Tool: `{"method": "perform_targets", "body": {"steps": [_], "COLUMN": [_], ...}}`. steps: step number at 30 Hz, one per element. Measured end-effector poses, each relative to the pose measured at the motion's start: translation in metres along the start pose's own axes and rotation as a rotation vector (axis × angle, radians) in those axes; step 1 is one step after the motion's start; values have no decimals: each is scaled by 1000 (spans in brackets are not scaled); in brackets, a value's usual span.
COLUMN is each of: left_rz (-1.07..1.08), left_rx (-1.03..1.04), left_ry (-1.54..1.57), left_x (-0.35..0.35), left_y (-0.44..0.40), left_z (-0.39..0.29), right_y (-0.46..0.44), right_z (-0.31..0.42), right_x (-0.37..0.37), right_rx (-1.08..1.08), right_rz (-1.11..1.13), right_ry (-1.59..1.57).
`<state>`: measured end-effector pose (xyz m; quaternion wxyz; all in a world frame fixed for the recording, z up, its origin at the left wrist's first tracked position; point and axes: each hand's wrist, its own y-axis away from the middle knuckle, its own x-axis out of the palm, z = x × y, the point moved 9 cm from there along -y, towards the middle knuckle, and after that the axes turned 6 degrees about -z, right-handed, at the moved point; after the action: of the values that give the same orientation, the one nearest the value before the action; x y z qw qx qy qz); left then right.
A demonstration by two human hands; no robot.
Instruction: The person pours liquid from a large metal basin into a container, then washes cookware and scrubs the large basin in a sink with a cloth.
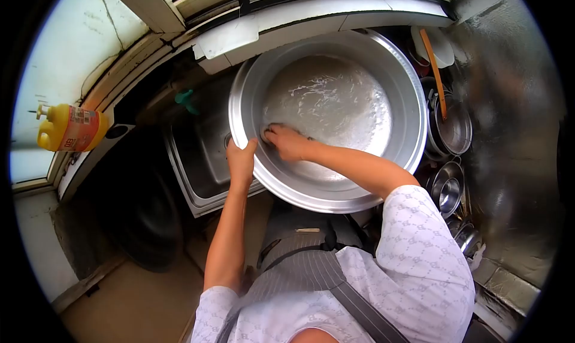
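A large round metal basin (pixel 418 116) stands tilted over the sink, with shallow, rippling water (pixel 326 94) in its bottom. My left hand (pixel 241 161) grips the basin's near left rim, thumb on top and fingers around the outside. Inside the basin, my right hand (pixel 288 143) presses against the lower left wall, its fingers curled together. Something small may be under those fingertips, but I cannot make it out.
A steel sink (pixel 206 157) lies left of the basin, with a green item (pixel 187 101) at its back. A yellow pump bottle (pixel 73 128) stands on the left ledge. Pans (pixel 456 127) and metal bowls (pixel 449 187) line the right wall, beneath an orange-handled utensil (pixel 435 67). A dark wok-like vessel (pixel 147 217) sits lower left.
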<state>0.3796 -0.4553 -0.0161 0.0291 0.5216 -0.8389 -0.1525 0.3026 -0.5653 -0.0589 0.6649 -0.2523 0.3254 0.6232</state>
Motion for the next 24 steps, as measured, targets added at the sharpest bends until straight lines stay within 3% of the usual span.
{"method": "perform_targets", "body": {"steps": [8,10,11,13,15,17,18,21,23,24], "left_rz": [-91,-82,-61,87,71,130,84,116,226,215], "left_rx": [-60,-92,5,-291,-270,-290,-241,-166,-140,-99], "left_ry": [137,156,164,149,195,129,147,-20,116,81], "left_x": [0,5,9,15,12,4,-6,-20,-10,-9], "left_y": [80,105,113,134,137,125,106,48,24,19], "left_z": [14,18,13,25,30,33,31,12,16,2], "right_y": [-49,-45,-44,-37,-37,-32,-27,-14,-11,-4], "right_z": [-54,-78,-81,-98,-104,-121,-104,-19,15,54], "right_x": [-62,-77,-78,-86,-82,-43,-43,-47,-45,-58], "right_rx": [52,225,212,347,280,553,550,180,43,-134], "right_rz": [-327,-370,-363,-448,-546,-360,-350,-410,-434,-440], "right_ry": [403,512,509,329,203,-732,-730,-711,-654,-468]}}
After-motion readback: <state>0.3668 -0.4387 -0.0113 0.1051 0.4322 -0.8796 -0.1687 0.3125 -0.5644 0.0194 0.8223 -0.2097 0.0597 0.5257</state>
